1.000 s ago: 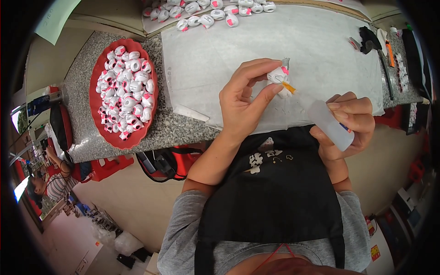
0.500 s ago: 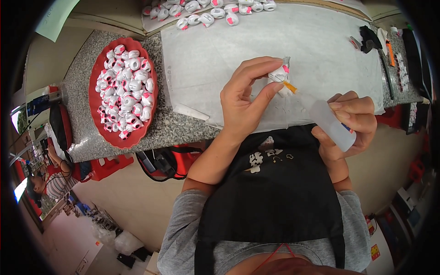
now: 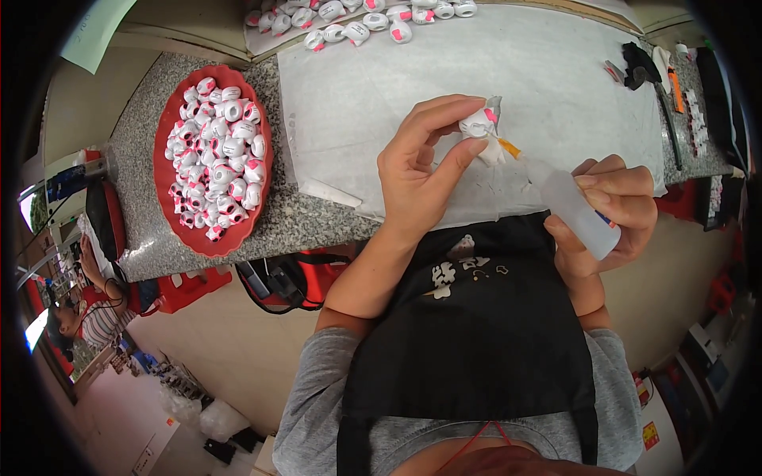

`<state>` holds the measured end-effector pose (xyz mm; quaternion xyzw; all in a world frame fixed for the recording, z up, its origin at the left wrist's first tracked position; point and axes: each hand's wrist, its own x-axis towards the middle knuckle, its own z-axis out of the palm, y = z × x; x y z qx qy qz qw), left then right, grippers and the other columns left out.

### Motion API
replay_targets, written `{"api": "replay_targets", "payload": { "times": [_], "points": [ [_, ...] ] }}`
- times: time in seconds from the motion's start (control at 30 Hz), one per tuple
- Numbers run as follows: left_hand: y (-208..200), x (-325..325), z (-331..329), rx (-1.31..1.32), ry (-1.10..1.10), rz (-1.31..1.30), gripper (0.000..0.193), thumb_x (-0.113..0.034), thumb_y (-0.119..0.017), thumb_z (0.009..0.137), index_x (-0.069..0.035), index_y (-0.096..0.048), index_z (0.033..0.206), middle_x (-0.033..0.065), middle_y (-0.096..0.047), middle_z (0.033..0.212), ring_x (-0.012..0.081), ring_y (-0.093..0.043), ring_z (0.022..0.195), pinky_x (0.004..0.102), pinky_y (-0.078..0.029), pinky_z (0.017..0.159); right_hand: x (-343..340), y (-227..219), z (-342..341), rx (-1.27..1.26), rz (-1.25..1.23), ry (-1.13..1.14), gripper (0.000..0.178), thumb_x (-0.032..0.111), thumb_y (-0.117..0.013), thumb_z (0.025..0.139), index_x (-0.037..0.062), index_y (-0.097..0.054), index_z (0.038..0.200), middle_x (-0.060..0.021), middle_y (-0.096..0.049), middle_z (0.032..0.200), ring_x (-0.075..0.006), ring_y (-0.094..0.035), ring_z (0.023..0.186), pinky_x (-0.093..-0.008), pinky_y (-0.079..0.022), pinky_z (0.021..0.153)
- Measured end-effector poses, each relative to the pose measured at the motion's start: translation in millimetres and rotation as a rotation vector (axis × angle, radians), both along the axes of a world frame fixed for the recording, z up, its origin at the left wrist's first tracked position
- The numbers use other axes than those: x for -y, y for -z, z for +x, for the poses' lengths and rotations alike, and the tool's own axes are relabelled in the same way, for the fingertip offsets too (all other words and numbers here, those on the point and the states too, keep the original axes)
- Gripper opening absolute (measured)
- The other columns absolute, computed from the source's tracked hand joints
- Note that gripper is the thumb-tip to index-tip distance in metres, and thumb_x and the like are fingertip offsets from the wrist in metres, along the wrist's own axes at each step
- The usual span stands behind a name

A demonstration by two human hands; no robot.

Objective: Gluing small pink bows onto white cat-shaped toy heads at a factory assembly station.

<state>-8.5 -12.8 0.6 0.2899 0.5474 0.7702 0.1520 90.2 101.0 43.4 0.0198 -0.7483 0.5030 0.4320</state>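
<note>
holds a small figure [image 3: 478, 123] in the left hand [image 3: 418, 170], pinched between thumb and bent fingertips, with the palm hollow behind. shows on it a smooth, rounded white surface and a bright pink patch. holds it over a white sheet [image 3: 357, 103], thin, matte and faintly creased, spread across a desk [image 3: 302, 226] of speckled grey stone.

grips a bottle [image 3: 583, 214] in the right hand [image 3: 615, 206], with fingers curled round one side and thumb pressed to the other. made of cloudy, translucent plastic, straight-walled, tapering at the shoulder. leans to the upper left, with the slim orange tip [image 3: 509, 148] just beside the figure; too close to be told as touching or apart.

to the left, on the stone, a shallow oval tray [image 3: 161, 147] of red with a scalloped rim, heaped with glossy white and pink pieces [image 3: 214, 159], some with dark round hollows. along the far edge, more rounded pieces [image 3: 357, 32] in loose rows. at the far right, crumpled black cloth [image 3: 637, 67], soft and dull, near a slender orange tool [image 3: 675, 91].
</note>
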Motion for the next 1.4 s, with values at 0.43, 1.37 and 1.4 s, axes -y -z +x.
{"api": "replay_targets", "payload": {
  "times": [0.43, 1.37, 1.4],
  "points": [
    [0, -3, 0, 0.01, 0.001, -0.023, 0.033, 0.007, -0.054, 0.068, 0.003, -0.047, 0.1, 0.0135, -0.049, 0.1, 0.0171, -0.048, 0.091, 0.0251, -0.039, 0.077, -4, -1, -2, 0.009, 0.041, -0.035, 0.036, 0.005, -0.069, 0.056, 0.006, -0.045, 0.083, -0.0072, -0.046, 0.078, -0.0125, -0.044, 0.059, -0.023, -0.039, 0.051],
    [-6, -2, 0, 0.321, 0.042, 0.107, 0.033, 0.006, -0.052, 0.071, 0.003, -0.044, 0.103, 0.0116, -0.051, 0.099, 0.0121, -0.05, 0.087, 0.0198, -0.041, 0.071, -175, 36, -120, 0.57, 0.503, 0.24, 0.019, 0.012, -0.057, 0.069, 0.0016, -0.053, 0.084, -0.009, -0.054, 0.079, -0.0261, -0.052, 0.074, -0.0315, -0.04, 0.066],
    [-6, -2, 0, 0.324, 0.042, 0.099, 0.033, 0.007, -0.052, 0.071, 0.003, -0.044, 0.103, 0.0115, -0.051, 0.099, 0.0121, -0.05, 0.087, 0.0198, -0.041, 0.071, -176, 37, -120, 0.572, 0.503, 0.24, 0.019, 0.012, -0.057, 0.069, 0.0016, -0.053, 0.084, -0.009, -0.054, 0.079, -0.0261, -0.052, 0.074, -0.0315, -0.04, 0.066]
  ]
}}
